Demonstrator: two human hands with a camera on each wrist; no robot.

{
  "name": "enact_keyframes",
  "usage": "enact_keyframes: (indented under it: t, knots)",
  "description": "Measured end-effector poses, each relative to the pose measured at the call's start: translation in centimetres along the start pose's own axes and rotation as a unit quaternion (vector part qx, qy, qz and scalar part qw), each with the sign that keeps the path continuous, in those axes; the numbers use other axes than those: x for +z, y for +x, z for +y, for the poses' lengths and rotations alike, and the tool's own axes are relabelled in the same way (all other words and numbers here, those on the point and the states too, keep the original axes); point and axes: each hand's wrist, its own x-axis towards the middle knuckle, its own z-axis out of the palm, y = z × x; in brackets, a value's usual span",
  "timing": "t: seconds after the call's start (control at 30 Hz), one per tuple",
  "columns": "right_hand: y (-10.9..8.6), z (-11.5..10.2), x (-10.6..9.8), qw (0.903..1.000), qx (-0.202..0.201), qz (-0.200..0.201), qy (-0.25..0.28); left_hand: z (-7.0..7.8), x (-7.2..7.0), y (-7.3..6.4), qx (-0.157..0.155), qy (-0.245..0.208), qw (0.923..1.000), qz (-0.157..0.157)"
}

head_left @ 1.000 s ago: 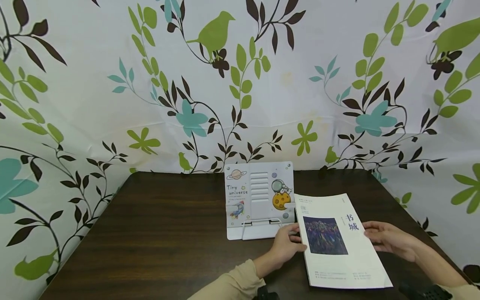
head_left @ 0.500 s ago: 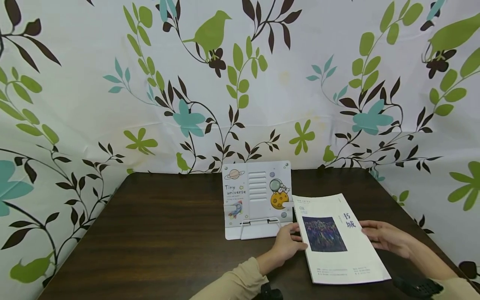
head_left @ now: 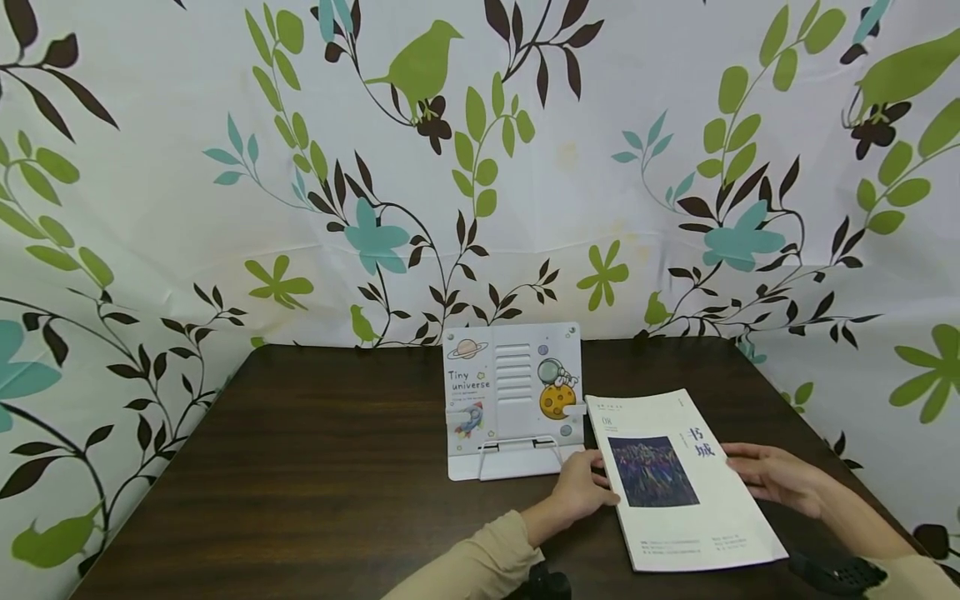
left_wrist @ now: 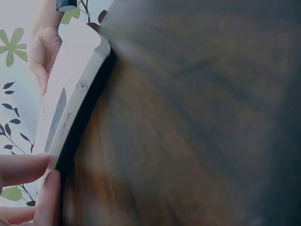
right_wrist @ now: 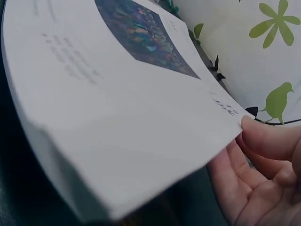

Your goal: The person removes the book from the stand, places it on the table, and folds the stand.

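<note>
A white paperback book [head_left: 675, 529] with a dark picture on its cover lies between my two hands in the head view. My left hand [head_left: 581, 490] pinches its spine edge, and in the left wrist view the fingertips [left_wrist: 51, 188] press against that spine [left_wrist: 75, 106]. My right hand [head_left: 780, 482] grips the opposite edge; the right wrist view has the thumb [right_wrist: 268, 139] on the cover and other fingers underneath. The book appears raised off the table. Just left of its top corner, a white folding book stand [head_left: 517, 400] with space drawings stands upright.
The dark wooden table [head_left: 322, 467] extends to the left of the stand. Its back edge meets a patterned cloth [head_left: 525, 267] with leaves and birds, which also hangs along both sides.
The head view has shifted slightly. The book has moved a little to the right relative to the stand, its lower edge slightly higher than a second ago. Both hands keep their hold.
</note>
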Motion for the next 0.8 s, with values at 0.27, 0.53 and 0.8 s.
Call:
enact_keyframes:
  t: [0.27, 0.53, 0.8]
  knots:
    - [0.2, 0.4, -0.7, 0.9996, -0.017, 0.021, -0.008, 0.4, -0.4, 0.3, 0.016, 0.081, 0.9963, -0.024]
    - [0.4, 1.0, -1.1, 0.9997, -0.011, 0.018, 0.007, 0.6, -0.8, 0.3, 0.017, 0.100, 0.9942, -0.034]
    - [0.4, 1.4, -1.2, 0.9992, -0.004, 0.039, -0.001, 0.5, -0.9, 0.5, 0.014, 0.093, 0.9952, -0.029]
